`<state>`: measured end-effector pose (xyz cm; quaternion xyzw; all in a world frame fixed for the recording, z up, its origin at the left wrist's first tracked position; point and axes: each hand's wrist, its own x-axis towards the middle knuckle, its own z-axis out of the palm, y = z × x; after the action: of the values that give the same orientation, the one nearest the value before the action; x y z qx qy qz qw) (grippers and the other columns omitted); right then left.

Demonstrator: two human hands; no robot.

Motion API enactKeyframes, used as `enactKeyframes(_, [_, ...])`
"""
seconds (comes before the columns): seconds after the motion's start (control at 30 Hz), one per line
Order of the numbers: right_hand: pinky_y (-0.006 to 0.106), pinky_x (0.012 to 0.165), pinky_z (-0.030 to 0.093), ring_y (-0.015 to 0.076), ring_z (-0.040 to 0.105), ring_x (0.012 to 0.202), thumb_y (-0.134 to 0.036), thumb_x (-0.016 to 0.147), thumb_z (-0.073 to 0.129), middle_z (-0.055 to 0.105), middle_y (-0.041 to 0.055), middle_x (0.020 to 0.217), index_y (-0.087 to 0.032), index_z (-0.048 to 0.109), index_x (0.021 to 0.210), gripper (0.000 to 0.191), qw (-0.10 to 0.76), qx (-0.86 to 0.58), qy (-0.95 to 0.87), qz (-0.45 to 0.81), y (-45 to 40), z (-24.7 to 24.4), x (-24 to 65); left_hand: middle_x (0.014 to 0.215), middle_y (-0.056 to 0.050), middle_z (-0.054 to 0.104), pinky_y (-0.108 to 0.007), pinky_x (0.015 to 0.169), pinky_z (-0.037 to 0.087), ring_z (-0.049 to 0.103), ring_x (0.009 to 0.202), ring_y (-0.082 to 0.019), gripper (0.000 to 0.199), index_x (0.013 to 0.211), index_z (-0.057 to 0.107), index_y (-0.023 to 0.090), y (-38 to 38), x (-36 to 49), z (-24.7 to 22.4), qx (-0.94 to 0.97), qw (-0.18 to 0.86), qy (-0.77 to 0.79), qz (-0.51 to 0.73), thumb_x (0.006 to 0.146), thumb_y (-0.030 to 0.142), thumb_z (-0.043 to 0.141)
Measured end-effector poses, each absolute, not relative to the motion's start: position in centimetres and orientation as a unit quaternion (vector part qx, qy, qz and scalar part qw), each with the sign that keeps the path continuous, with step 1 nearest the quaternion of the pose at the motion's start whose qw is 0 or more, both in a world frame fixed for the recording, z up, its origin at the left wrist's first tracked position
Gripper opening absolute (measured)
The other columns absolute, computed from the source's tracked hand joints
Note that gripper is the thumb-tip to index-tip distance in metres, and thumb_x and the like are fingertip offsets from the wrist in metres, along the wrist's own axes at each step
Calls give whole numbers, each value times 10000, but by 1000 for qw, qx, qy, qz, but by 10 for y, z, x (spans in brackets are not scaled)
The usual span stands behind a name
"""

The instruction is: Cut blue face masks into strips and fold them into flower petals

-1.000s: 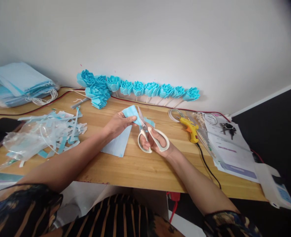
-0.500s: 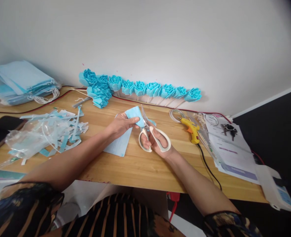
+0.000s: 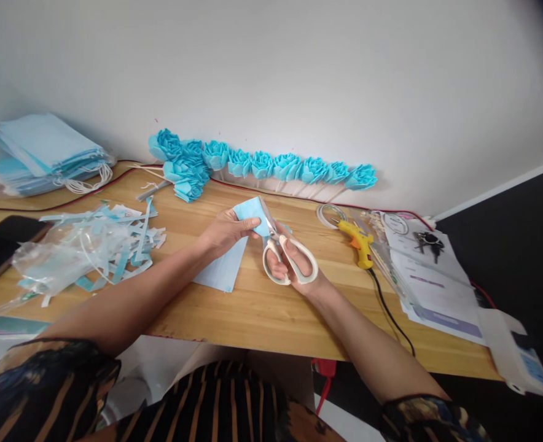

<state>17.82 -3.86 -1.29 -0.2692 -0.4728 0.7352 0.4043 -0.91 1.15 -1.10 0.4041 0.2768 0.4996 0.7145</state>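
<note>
My left hand pinches a small folded piece of light-blue fabric between thumb and fingers. In my right hand are scissors with white handles, my thumb and fingers through the loops. Their blades lie along the right edge of the blue fabric and look nearly closed. A flat light-blue sheet rests on the table below my left hand. Behind my right hand a little more blue material shows, mostly hidden.
Blue fabric flowers on sticks lean along the wall. At left are stacked blue face masks, fabric scraps with plastic and a phone. A yellow glue gun, papers and keys lie at right.
The scissors' handles have come closer together and the blades have closed along the fabric's right edge. My left hand keeps its hold on the fabric, almost unmoved.
</note>
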Motion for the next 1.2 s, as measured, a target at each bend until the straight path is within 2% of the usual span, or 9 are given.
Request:
enactKeyframes(0.27, [176, 392, 282, 51, 305, 449, -572, 852, 708, 546, -61, 660, -261, 482, 1427, 692, 404, -261, -472, 739, -38, -11, 177, 733, -40, 744, -219, 607, 535, 672, 668, -128, 327, 770, 748, 120, 12, -9, -11, 399, 713, 283, 503, 586, 304, 946])
enactKeyframes(0.47, [174, 386, 277, 48, 313, 440, -554, 865, 704, 551, -56, 668, -257, 475, 1442, 687, 401, -267, -464, 744, -37, -14, 177, 767, -45, 747, -228, 624, 538, 675, 688, -133, 354, 791, 749, 114, 14, -11, -12, 410, 702, 290, 505, 581, 317, 948])
enactKeyframes(0.7, [177, 396, 255, 50, 296, 445, -546, 863, 710, 542, -58, 659, -263, 492, 1407, 651, 398, -264, -467, 744, -36, -17, 181, 750, -54, 733, -237, 594, 548, 646, 641, -128, 406, 772, 727, 118, 14, -13, -10, 417, 696, 269, 518, 650, 464, 900])
enactKeyframes(0.97, [242, 487, 373, 124, 399, 542, -621, 888, 612, 513, -31, 648, -246, 573, 1227, 507, 349, -256, -467, 771, -39, -8, 178, 718, -50, 722, -233, 591, 542, 643, 618, -123, 400, 733, 719, 108, 14, -12, -12, 424, 678, 267, 537, 655, 457, 898])
enactKeyframes(1.2, [245, 499, 373, 118, 402, 542, -627, 878, 622, 525, -41, 687, -276, 513, 1291, 552, 332, -242, -474, 779, -38, -6, 180, 703, -38, 719, -227, 573, 529, 643, 615, -122, 397, 715, 715, 123, 14, -11, -12, 422, 663, 269, 557, 641, 464, 904])
